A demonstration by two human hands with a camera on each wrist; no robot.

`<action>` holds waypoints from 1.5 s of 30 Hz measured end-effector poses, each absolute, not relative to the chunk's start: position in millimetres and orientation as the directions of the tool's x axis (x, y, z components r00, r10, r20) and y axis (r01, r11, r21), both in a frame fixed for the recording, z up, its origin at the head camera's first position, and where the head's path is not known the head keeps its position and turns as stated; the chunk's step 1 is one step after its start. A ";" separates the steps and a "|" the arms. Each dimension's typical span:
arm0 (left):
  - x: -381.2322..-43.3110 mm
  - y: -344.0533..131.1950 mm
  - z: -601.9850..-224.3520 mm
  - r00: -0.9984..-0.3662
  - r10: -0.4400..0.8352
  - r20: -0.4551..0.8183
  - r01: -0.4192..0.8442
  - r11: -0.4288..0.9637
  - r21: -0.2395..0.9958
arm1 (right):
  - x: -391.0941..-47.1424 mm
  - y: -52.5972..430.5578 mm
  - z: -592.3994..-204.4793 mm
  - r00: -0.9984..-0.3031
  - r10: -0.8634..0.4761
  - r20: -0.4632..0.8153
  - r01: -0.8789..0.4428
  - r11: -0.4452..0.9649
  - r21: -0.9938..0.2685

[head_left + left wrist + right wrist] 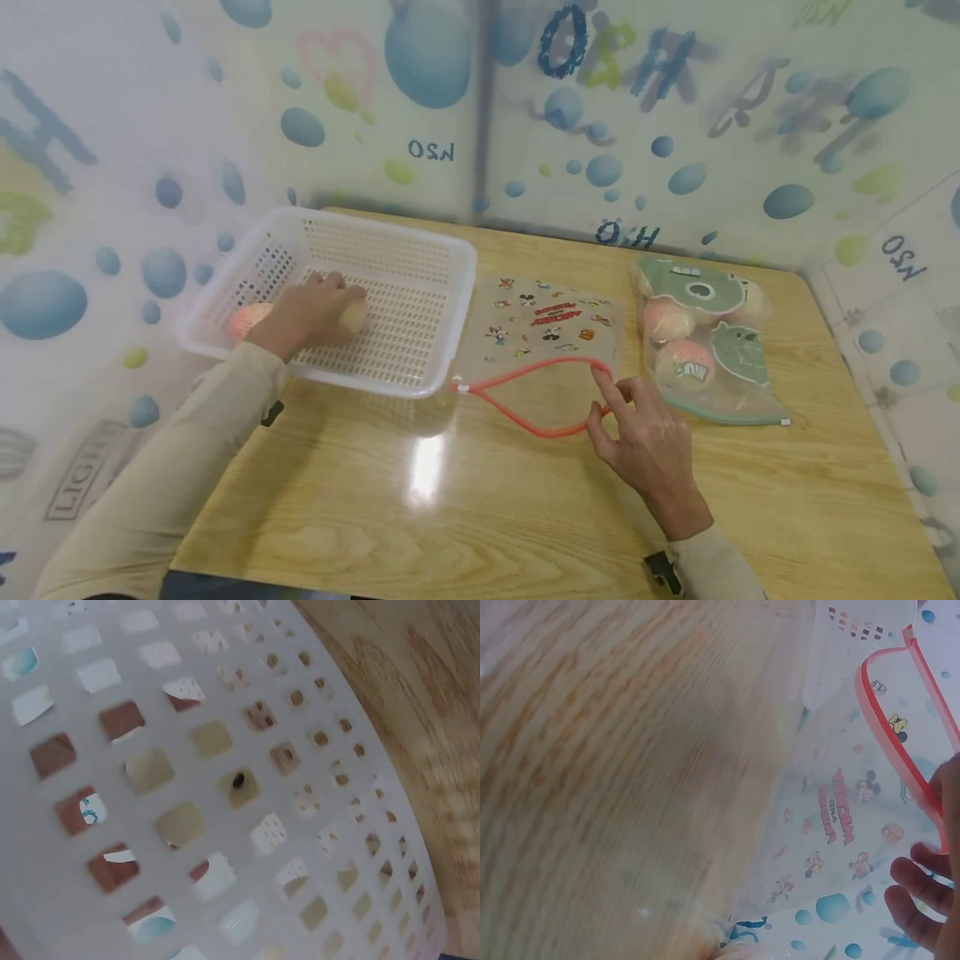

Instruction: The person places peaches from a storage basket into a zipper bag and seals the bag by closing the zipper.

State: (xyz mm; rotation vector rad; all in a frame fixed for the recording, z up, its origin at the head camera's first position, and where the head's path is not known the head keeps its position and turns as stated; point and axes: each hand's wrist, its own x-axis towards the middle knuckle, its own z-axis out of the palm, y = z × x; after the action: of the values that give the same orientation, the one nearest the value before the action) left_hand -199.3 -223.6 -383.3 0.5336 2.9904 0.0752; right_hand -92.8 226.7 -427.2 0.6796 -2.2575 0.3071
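Observation:
My left hand point(318, 312) reaches into a white plastic basket point(442, 321) and grips a pale yellow peach point(354, 317). In the left wrist view, the basket's perforated wall point(225, 900) covers most of that hand, with the peach point(180, 823) showing through the holes. A pinkish peach point(249, 320) lies by the forearm in the basket. My right hand point(648, 429) holds the red-rimmed mouth of a clear zip bag point(540, 337), index finger at the upper rim and thumb at the lower. The cartoon-printed bag lies flat, its mouth spread wide.
To the right, a second clear zip bag point(738, 400) with a green rim holds several peaches point(684, 363). Everything stands on a wooden table point(480, 517). Walls point(712, 108) printed with blue dots rise behind it and at the sides.

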 end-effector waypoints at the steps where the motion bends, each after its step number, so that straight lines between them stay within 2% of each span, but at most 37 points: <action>1: -198.8 -222.2 -384.3 -0.931 0.351 -0.101 0.344 0.935 0.087 | -93.1 226.6 -427.3 -0.581 -0.379 0.720 -0.559 0.829 -0.014; 5: -195.8 -214.5 -387.6 -0.925 0.366 -0.102 0.345 0.922 0.175 | -94.3 226.2 -428.1 -0.590 -0.383 0.710 -0.559 0.829 -0.017; 9: -189.9 -205.1 -387.9 -0.923 0.380 -0.060 0.360 0.909 0.211 | -94.8 226.0 -428.5 -0.606 -0.384 0.696 -0.551 0.834 -0.020; 17: -170.5 -182.0 -376.2 -0.908 0.401 0.123 0.419 0.881 0.220 | -94.6 227.7 -426.5 -0.636 -0.367 0.679 -0.528 0.849 -0.036; 27: -154.6 -154.8 -364.3 -0.809 0.479 0.340 0.559 0.805 0.196 | -92.7 227.6 -425.0 -0.655 -0.348 0.670 -0.509 0.859 -0.052; 35: -146.9 -137.5 -356.8 -0.710 0.521 0.474 0.655 0.735 0.173 | -94.9 225.7 -425.9 -0.635 -0.360 0.683 -0.522 0.852 -0.036; 45: -123.7 -108.3 -347.8 -0.636 0.583 0.505 0.746 0.631 0.211 | -95.2 224.0 -427.6 -0.662 -0.354 0.661 -0.513 0.857 -0.055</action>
State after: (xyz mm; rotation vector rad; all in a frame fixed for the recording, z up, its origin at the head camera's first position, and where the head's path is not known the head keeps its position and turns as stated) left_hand -123.7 -108.3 -347.8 1.3639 3.1844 0.7403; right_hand -95.2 224.0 -427.6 0.6263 -2.3589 0.3105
